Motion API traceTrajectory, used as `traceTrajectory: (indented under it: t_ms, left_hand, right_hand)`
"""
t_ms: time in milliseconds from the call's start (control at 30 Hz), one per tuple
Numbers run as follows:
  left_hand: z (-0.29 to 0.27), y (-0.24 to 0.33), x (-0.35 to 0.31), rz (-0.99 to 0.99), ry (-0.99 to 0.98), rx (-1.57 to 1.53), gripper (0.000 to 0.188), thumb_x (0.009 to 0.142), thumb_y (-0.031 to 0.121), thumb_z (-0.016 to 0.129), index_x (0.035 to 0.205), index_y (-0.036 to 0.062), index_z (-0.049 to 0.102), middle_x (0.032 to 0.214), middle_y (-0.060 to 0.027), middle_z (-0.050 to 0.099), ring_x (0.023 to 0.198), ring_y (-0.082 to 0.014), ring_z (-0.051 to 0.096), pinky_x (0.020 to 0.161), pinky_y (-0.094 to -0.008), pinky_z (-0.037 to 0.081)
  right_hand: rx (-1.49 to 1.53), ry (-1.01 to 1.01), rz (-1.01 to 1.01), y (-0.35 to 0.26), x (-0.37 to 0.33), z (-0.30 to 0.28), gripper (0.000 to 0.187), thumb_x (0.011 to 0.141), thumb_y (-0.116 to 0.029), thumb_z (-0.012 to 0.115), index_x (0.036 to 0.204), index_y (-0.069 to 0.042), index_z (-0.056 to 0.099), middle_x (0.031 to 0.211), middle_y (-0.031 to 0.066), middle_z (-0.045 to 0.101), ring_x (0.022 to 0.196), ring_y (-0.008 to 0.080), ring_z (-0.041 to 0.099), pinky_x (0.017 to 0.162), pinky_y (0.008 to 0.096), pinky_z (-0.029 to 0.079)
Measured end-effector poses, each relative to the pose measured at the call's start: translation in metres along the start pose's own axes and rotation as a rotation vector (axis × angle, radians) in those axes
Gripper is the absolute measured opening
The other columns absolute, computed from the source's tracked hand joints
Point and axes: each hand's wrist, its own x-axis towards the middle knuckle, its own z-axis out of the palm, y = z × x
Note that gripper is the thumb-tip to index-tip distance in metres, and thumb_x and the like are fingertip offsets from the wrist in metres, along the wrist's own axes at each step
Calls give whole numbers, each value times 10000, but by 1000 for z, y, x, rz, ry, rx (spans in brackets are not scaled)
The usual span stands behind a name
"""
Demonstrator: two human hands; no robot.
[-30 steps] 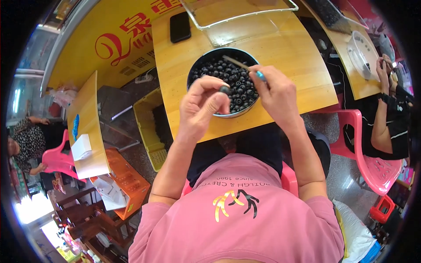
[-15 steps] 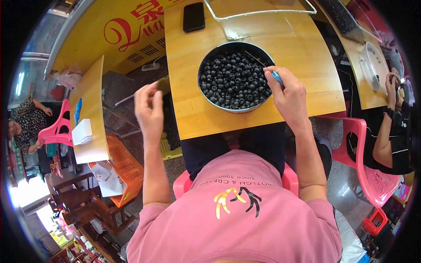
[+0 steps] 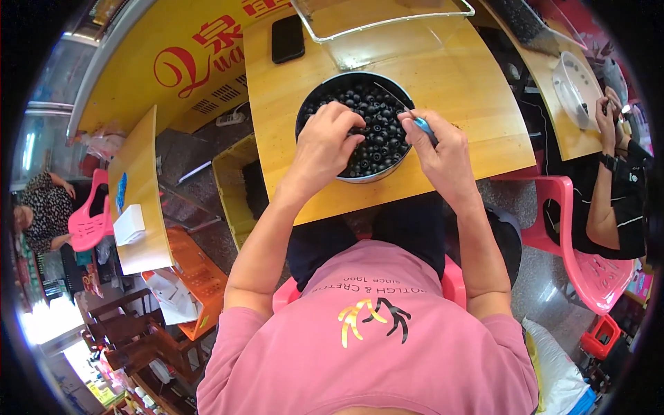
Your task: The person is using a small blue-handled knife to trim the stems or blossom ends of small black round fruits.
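Note:
A round bowl [image 3: 302, 104] with a pale rim stands on the wooden table, full of small black olive-like balls [image 3: 377, 131], several with a round hole. My left hand [image 3: 327, 138] is over the bowl's left part, fingers bent down at the balls, with a gap between thumb and forefinger. Nothing shows in that gap. My right hand [image 3: 443, 149] is closed at the bowl's right rim round the blue handle of a thin metal pick [image 3: 423, 128]. Its shaft slants up and left over the balls.
A black phone [image 3: 288, 39] lies at the table's [image 3: 484, 117] far left, beside a clear white-edged tray [image 3: 387, 24]. To the right, another person's hands [image 3: 606, 121] work near a translucent basin [image 3: 576, 90]. Pink chairs [image 3: 567, 242] and a yellow crate [image 3: 235, 187] flank the table.
My left hand has come from the air left of the table to over the bowl. The right hand keeps the pick at the rim. The whole view has shifted slightly.

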Motion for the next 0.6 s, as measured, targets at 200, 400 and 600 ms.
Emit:
traceTrajectory:
  t_ms: [200, 400, 600]
  left_hand:
    - [-9, 22, -7, -250, 67, -583, 154, 828, -19, 680, 949, 5, 589, 878, -50, 623, 802, -108, 629, 670, -240, 498]
    - [-15, 39, -6, -297, 111, -759, 179, 844, -22, 676, 988, -8, 571, 902, -53, 638, 848, -89, 634, 723, -234, 516]
    - [-15, 41, -9, -341, 141, -1055, 214, 841, 31, 723, 1002, 7, 584, 931, -37, 632, 875, -97, 621, 766, -232, 511]
  right_hand:
    - [379, -165, 275, -17, 4, 13, 232, 937, -177, 632, 1047, 26, 652, 807, 16, 643, 759, 72, 587, 685, 222, 466]
    - [445, -221, 276, -31, 7, 17, 248, 909, -226, 681, 1001, 4, 663, 793, -17, 617, 758, 54, 545, 680, 210, 441]
    - [719, -211, 344, -31, 7, 14, 254, 885, -277, 710, 962, -38, 675, 742, -31, 604, 628, 35, 493, 555, 188, 378]
